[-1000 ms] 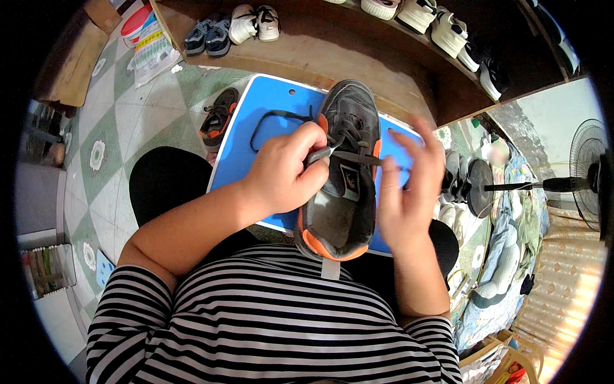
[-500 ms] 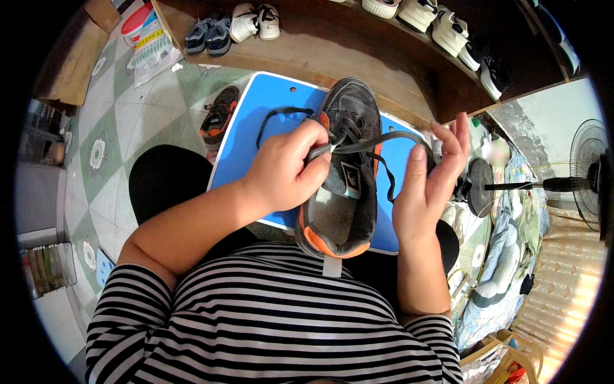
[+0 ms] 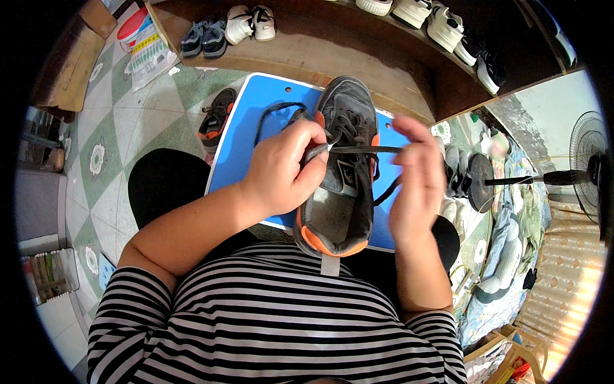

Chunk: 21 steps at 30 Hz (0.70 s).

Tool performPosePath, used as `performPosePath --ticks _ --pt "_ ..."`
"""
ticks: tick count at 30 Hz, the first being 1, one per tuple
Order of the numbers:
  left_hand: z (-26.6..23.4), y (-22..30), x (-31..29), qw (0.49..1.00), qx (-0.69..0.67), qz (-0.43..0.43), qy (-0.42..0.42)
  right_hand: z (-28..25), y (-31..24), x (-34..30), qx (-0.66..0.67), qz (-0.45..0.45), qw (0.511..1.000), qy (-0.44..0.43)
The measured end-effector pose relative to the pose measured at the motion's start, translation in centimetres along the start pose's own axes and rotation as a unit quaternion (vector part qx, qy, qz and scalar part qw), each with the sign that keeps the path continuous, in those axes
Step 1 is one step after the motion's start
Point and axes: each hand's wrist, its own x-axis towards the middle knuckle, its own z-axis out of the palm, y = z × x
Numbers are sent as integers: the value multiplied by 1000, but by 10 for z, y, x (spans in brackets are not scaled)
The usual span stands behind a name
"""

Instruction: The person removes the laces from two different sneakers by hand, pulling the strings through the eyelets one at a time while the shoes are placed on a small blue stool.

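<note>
A black sneaker (image 3: 350, 105) with orange trim lies on a blue board (image 3: 238, 163), its toe pointing away from me and its opening toward me. My left hand (image 3: 288, 160) is closed at the left of the tongue, pinching a dark shoelace (image 3: 368, 149) between thumb and fingers. From there the lace runs straight across the shoe to my right hand (image 3: 419, 173), which is blurred, with its fingers bent around the lace and the index finger raised. Another stretch of lace loops on the board left of the shoe, and a loose end hangs by its right side.
A matching sneaker (image 3: 217, 120) stands on the tiled floor left of the board. Beyond is a wooden shoe rack (image 3: 332, 41) with several pairs. At right are more shoes, a fan (image 3: 585, 163) and piled cloth (image 3: 499, 269). A bucket (image 3: 132, 29) stands far left.
My right hand has turned and its spread fingers have bent in. The lace between my hands has gone from a raised curve to a straight line. My left hand keeps its pinch.
</note>
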Motion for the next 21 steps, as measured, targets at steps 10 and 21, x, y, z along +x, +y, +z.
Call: performPosePath --ticks 10,21 --pt "-2 7 9 994 69 84 18 -71 2 13 436 63 897 43" --pt "8 26 61 963 175 9 -206 -26 -15 -11 -135 35 977 -163"
